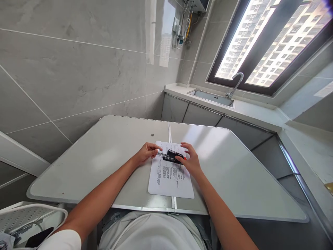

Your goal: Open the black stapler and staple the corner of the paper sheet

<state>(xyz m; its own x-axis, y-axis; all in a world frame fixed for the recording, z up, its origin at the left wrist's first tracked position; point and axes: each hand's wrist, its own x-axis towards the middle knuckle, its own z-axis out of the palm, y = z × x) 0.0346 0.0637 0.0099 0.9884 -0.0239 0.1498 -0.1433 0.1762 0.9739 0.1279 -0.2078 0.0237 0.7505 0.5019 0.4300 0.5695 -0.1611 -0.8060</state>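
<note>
Stapler [174, 155]: atop printed sheet [170, 185], metal rail [161, 154] apparently drawn out, unclosed
Left hand [148, 152]: seemingly pinching rail
Right hand [193, 162]: gripping stapler
Staple-like strips [152, 134]: loose on worktop [91, 156], beyond sheet, apparently unloaded

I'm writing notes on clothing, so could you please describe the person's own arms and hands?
The left hand and right hand are bare, without gloves; no watch or bracelet shows. A white sleeve shows high on the left arm; on the right arm, no sleeve is in view.
</note>
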